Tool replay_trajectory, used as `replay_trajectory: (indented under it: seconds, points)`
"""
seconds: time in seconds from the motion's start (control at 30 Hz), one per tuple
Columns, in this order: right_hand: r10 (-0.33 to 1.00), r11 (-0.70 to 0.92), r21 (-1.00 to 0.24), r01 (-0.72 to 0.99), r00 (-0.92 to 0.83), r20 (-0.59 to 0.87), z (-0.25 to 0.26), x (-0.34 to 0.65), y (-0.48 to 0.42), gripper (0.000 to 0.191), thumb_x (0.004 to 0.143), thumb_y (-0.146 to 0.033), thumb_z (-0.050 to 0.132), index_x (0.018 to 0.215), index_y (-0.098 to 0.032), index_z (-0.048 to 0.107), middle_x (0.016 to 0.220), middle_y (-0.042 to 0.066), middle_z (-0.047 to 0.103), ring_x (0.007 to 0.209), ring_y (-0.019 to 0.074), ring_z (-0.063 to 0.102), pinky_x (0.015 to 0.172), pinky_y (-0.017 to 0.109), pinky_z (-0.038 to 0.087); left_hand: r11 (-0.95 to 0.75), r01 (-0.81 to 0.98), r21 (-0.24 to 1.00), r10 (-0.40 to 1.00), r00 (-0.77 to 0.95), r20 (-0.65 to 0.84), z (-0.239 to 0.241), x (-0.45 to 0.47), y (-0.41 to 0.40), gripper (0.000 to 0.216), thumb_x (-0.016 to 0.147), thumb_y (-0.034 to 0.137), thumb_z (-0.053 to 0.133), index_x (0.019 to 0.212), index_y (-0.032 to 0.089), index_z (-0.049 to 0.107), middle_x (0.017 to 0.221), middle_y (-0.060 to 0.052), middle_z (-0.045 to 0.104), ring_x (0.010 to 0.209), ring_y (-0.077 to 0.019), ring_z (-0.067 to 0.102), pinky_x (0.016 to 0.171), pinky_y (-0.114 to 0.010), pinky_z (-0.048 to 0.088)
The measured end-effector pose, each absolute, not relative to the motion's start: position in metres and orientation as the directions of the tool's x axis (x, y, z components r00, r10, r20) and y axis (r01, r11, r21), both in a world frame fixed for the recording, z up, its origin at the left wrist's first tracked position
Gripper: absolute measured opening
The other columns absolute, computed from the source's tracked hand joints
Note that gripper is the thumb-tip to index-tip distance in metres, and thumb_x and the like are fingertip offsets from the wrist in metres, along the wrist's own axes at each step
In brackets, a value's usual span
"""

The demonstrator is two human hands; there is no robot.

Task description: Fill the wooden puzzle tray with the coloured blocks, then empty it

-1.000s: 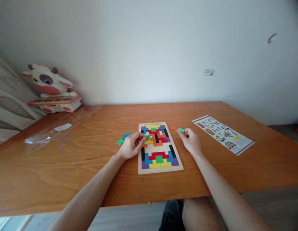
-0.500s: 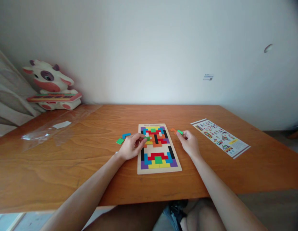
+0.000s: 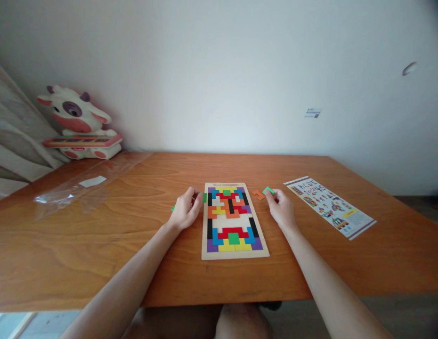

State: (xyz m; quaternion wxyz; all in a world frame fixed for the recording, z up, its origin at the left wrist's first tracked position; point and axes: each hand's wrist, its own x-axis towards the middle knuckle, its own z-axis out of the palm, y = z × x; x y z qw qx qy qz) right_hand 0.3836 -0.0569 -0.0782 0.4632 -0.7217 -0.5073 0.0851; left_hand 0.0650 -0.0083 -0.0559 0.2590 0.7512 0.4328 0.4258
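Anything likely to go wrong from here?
Two risks:
1. The left hand, with a green piece at its fingertips near the left edge of the board, might brush and shift the laid pieces.
2. The right hand, pinching another green piece, could knock the orange piece close by on the table.

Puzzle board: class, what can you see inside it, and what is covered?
Inside the puzzle board, coloured pieces lie around a bare pale patch. Whatever the pieces cover cannot be seen.
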Motion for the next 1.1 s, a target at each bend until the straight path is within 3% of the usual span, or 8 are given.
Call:
replay_trajectory:
  seconds: [0.2, 0.33, 0.47, 0.57, 0.67, 0.87, 0.97, 1.1]
  points:
    - [0.814, -0.098, -0.681, 0.726, 0.452, 0.365, -0.082, 0.395, -0.04, 0.064, 0.089, -0.072, 0.035, 0.094, -0.016, 0.066, 0.075, 0.008, 0.068, 0.068, 0.0206, 0.06, 0.065, 0.03, 0.042, -0.332, 0.139, 0.933, 0.941, -0.016, 0.337, -0.061, 0.066, 0.01, 0.038, 0.086, 0.055, 0.062, 0.087, 0.018, 0.056, 0.084, -0.007, 0.072, 0.072, -0.0167, 0.065, 0.069, -0.028, 0.05]
    - [0.795, -0.158, -0.637, 0.754, 0.48, 0.37, -0.084, 0.409, -0.027, 0.065, 0.088, -0.07, 0.037, 0.092, -0.014, 0.069, 0.085, 0.014, 0.072, 0.078, 0.0258, 0.064, 0.07, 0.034, 0.044, -0.304, -0.019, 0.952, 0.948, -0.101, 0.301, -0.052, 0.058, 0.018, 0.047, 0.077, 0.059, 0.071, 0.091, 0.016, 0.059, 0.086, -0.008, 0.074, 0.067, -0.0141, 0.064, 0.064, -0.026, 0.05]
    - [0.762, -0.274, -0.594, 0.756, 0.548, 0.345, -0.089, 0.419, -0.022, 0.058, 0.086, -0.065, 0.042, 0.084, -0.014, 0.07, 0.081, 0.017, 0.072, 0.075, 0.03, 0.064, 0.069, 0.037, 0.043, -0.261, -0.056, 0.964, 0.954, -0.17, 0.248, -0.043, 0.035, 0.028, 0.052, 0.073, 0.059, 0.074, 0.097, 0.014, 0.064, 0.086, -0.008, 0.074, 0.064, -0.0111, 0.061, 0.065, -0.025, 0.049]
    - [0.771, -0.308, -0.569, 0.762, 0.551, 0.32, -0.09, 0.422, -0.024, 0.049, 0.084, -0.059, 0.047, 0.082, -0.016, 0.072, 0.077, 0.016, 0.072, 0.074, 0.0307, 0.065, 0.066, 0.036, 0.042, -0.255, 0.045, 0.966, 0.941, -0.217, 0.258, -0.044, 0.022, 0.033, 0.051, 0.077, 0.058, 0.069, 0.102, 0.014, 0.066, 0.089, -0.009, 0.075, 0.067, -0.0126, 0.063, 0.065, -0.025, 0.049]
    - [0.796, -0.32, -0.533, 0.783, 0.527, 0.297, -0.09, 0.422, -0.026, 0.042, 0.084, -0.053, 0.05, 0.083, -0.018, 0.073, 0.078, 0.014, 0.073, 0.076, 0.0304, 0.066, 0.065, 0.035, 0.042, -0.279, 0.271, 0.921, 0.923, -0.189, 0.335, -0.049, 0.017, 0.033, 0.044, 0.085, 0.053, 0.06, 0.103, 0.013, 0.067, 0.086, -0.009, 0.074, 0.071, -0.0154, 0.065, 0.065, -0.026, 0.049]
    - [0.809, -0.285, -0.566, 0.773, 0.511, 0.29, -0.092, 0.424, -0.022, 0.039, 0.084, -0.05, 0.055, 0.097, -0.018, 0.073, 0.09, 0.013, 0.076, 0.082, 0.0283, 0.068, 0.071, 0.036, 0.048, -0.369, 0.689, 0.624, 0.902, 0.103, 0.42, -0.058, 0.019, 0.027, 0.027, 0.092, 0.039, 0.054, 0.1, 0.019, 0.07, 0.078, -0.004, 0.072, 0.065, -0.0163, 0.063, 0.064, -0.026, 0.048]
    - [0.802, -0.207, -0.634, 0.745, 0.5, 0.327, -0.095, 0.424, -0.018, 0.041, 0.083, -0.047, 0.059, 0.109, -0.018, 0.07, 0.096, 0.011, 0.076, 0.084, 0.0255, 0.069, 0.077, 0.036, 0.05, -0.449, 0.725, 0.523, 0.864, 0.203, 0.461, -0.06, 0.022, 0.025, 0.024, 0.093, 0.035, 0.054, 0.103, 0.02, 0.069, 0.076, -0.003, 0.07, 0.064, -0.0158, 0.063, 0.064, -0.025, 0.049]
    - [0.82, -0.205, -0.611, 0.765, 0.475, 0.32, -0.093, 0.422, -0.015, 0.036, 0.084, -0.044, 0.061, 0.107, -0.019, 0.071, 0.095, 0.011, 0.076, 0.086, 0.026, 0.069, 0.078, 0.037, 0.051, -0.567, 0.687, 0.455, 0.783, 0.278, 0.557, -0.061, 0.03, 0.019, 0.023, 0.095, 0.032, 0.054, 0.109, 0.02, 0.067, 0.085, -0.004, 0.072, 0.07, -0.0151, 0.063, 0.068, -0.025, 0.051]
